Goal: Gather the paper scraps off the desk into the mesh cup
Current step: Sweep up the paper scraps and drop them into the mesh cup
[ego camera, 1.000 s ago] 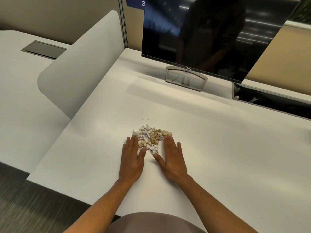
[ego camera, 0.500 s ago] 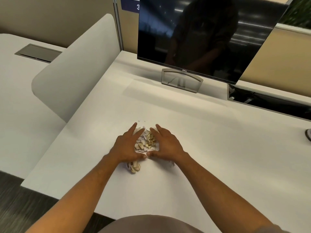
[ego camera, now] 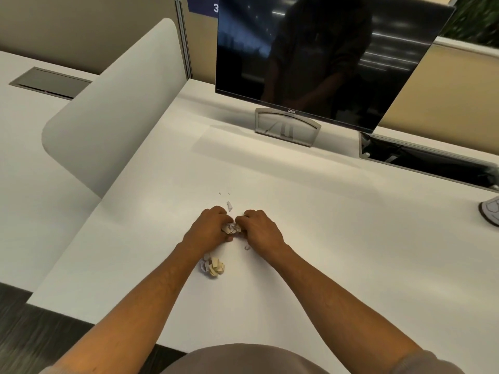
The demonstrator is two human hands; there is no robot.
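Far left, a grey hatch sits flush in the neighbouring bench, its left end cut by the edge of view. A white rounded divider stands between that surface and my bench.

My left hand is curled over the scraps, knuckles up, fingers tucked under so I cannot see their tips. How much paper it has is hidden; only a crumpled white and tan bit shows in the gap between my two hands. Just near of my left wrist lies a loose clump of tan and white pieces, partly tucked under the forearm. A single sliver lies just far of my knuckles, and two tiny specks beyond it are too small to make out.

My right hand is curled the same way, closing on the scraps from the right, its fingertips also hidden. One small shred lies just near of it.

Far behind, a dark monitor on its stand shows only a dim reflection. Right of it an open cable tray is dark inside. At the right edge a dark rounded object is cut off; I cannot tell what it is.
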